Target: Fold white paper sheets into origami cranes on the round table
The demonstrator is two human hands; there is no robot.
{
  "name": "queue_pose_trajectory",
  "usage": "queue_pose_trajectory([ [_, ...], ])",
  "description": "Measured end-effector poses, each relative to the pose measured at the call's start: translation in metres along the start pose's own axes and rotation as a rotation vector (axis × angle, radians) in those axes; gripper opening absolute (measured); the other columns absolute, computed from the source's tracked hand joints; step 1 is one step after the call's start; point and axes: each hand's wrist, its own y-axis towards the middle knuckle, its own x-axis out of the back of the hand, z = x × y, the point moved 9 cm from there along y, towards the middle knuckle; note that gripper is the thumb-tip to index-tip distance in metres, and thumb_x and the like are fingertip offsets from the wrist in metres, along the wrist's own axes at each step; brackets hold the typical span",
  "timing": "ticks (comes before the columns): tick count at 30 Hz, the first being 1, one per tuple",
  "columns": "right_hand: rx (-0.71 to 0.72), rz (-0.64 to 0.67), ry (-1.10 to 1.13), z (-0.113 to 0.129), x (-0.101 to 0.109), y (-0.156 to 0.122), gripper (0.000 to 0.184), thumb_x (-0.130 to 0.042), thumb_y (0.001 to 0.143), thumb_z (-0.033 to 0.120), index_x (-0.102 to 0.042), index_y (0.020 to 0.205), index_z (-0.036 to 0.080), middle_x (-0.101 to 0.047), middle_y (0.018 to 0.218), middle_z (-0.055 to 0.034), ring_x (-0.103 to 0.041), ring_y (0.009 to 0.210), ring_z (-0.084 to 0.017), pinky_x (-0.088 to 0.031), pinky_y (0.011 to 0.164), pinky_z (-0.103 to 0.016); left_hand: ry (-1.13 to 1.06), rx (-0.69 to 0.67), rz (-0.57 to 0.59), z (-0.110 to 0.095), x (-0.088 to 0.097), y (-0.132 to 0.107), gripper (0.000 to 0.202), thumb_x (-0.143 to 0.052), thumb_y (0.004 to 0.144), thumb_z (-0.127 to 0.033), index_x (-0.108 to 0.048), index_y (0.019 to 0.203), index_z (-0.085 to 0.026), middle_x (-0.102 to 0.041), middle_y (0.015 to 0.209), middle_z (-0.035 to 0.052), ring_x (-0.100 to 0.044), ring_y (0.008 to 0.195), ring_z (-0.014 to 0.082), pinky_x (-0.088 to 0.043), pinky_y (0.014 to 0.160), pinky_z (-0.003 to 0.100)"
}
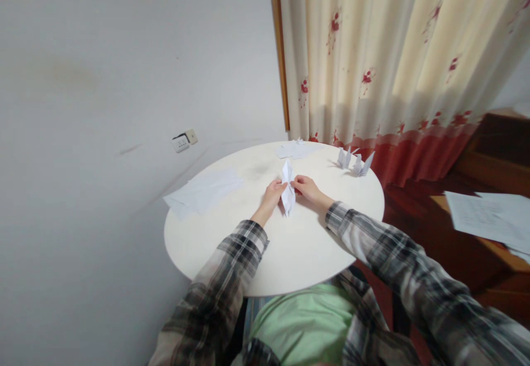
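A long, narrow piece of folded white paper [287, 174] is held upright between my two hands, a little above the round white table [232, 239]. It tapers to a point at the top, and its lower end is split. My left hand [274, 195] pinches its left edge near the middle. My right hand [305, 186] grips the right edge at about the same height, fingers closed. Two folded paper cranes [344, 158] stand at the table's right rear edge.
Loose white sheets [202, 192] lie at the table's left edge. More paper [295, 149] rests at the back. A wall with a socket [180, 143] borders the left side, a flowered curtain [372, 57] the far side. Printed papers [484, 217] lie on wooden furniture at right.
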Motion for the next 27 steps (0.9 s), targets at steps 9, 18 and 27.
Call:
queue_pose_trajectory([
  [9, 0.142, -0.144, -0.139, 0.029, 0.018, -0.005, 0.024, -0.052, 0.072, 0.039, -0.051, 0.061, 0.018, -0.047, 0.050, 0.0029, -0.041, 0.050, -0.010, -0.031, 0.049, -0.022, 0.172, -0.218, -0.082, -0.024, 0.008, 0.001, 0.018, -0.067, 0.063, -0.031, -0.065, 0.071, -0.015, -0.061, 0.072, 0.0022, -0.052, 0.067, 0.0122, -0.040, 0.063, 0.022],
  [18, 0.188, -0.091, 0.064, 0.045, 0.011, -0.016, 0.030, -0.050, 0.077, 0.047, -0.054, 0.079, 0.018, -0.057, 0.055, 0.0004, -0.051, 0.045, -0.011, -0.041, 0.047, -0.022, 0.251, -0.333, -0.238, -0.044, 0.014, -0.008, 0.021, -0.065, 0.067, -0.033, -0.070, 0.080, -0.017, -0.050, 0.049, -0.0038, -0.041, 0.048, 0.0099, -0.031, 0.049, 0.023],
  [27, 0.196, -0.058, 0.212, 0.044, 0.010, -0.012, 0.025, -0.056, 0.070, 0.032, -0.062, 0.088, 0.016, -0.065, 0.073, -0.0025, -0.059, 0.058, -0.011, -0.049, 0.061, -0.025, 0.217, -0.397, -0.147, -0.047, 0.006, -0.008, 0.017, -0.055, 0.071, -0.021, -0.067, 0.083, -0.018, -0.066, 0.077, 0.0024, -0.059, 0.071, 0.0132, -0.044, 0.068, 0.023],
])
